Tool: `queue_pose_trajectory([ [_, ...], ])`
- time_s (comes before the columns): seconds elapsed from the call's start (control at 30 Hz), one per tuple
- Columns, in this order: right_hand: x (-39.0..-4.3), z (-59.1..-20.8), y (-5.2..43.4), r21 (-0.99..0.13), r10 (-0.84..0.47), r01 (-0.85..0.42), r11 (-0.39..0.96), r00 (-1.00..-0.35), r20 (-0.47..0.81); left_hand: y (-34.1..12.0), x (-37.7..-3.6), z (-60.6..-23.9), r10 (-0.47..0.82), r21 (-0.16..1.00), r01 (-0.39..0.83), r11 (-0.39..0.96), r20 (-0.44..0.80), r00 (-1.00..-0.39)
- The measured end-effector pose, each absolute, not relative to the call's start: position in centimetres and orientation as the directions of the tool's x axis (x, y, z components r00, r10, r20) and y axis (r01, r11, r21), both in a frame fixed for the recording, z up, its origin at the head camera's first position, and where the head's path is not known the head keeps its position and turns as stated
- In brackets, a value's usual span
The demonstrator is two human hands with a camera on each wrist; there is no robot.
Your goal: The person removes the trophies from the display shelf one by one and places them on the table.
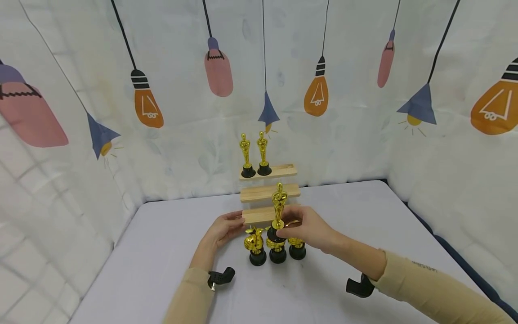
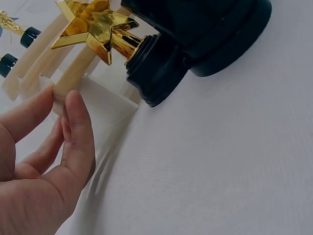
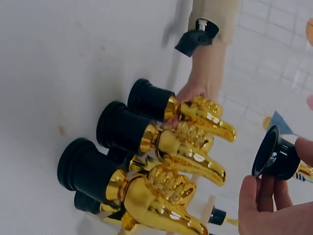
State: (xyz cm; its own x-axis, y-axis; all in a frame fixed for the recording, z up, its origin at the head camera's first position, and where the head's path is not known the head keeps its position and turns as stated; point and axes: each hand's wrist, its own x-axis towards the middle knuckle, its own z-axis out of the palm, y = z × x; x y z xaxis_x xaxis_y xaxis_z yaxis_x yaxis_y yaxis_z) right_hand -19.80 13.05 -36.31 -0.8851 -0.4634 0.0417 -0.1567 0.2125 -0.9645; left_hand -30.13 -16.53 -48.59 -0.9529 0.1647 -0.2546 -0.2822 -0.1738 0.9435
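Note:
A golden figure trophy [image 1: 279, 202] is held up by its black base in my right hand [image 1: 308, 225], above three golden thumbs-up trophies [image 1: 256, 243] on the table. In the right wrist view its round black base [image 3: 279, 159] sits between thumb and fingers. My left hand [image 1: 226, 227] pinches the left end of the lowest step of a wooden tiered rack [image 1: 255, 217]; thumb and forefinger show at the wood in the left wrist view. A golden star trophy [image 2: 95, 29] stands close by, behind the thumbs-up ones. Two more figure trophies [image 1: 263, 153] stand on the top step's left half.
White cloth covers the table [image 1: 170, 252]. The rack's middle step [image 1: 259, 194] lies between the top and lowest ones, and a white support [image 2: 105, 105] shows under the wood. A curtain [image 1: 194, 148] printed with lamps hangs behind the table and at both sides.

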Motion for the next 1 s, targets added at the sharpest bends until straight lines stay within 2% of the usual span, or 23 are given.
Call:
queue_pose_trajectory([
  [0.37, -18.4, -37.4, 12.3, -0.972, -0.482, -0.143, 0.188, -0.875, 0.036, -16.7, -30.2, -48.6, 0.171, 0.948, -0.270, -0.167, -0.242, -0.955],
  [1.0, -16.2, -41.1, 10.5, -0.986, -0.497, -0.043, 0.159, -0.866, -0.043, -16.6, -30.3, -48.8, 0.181, 0.946, -0.270, -0.181, -0.238, -0.954],
])
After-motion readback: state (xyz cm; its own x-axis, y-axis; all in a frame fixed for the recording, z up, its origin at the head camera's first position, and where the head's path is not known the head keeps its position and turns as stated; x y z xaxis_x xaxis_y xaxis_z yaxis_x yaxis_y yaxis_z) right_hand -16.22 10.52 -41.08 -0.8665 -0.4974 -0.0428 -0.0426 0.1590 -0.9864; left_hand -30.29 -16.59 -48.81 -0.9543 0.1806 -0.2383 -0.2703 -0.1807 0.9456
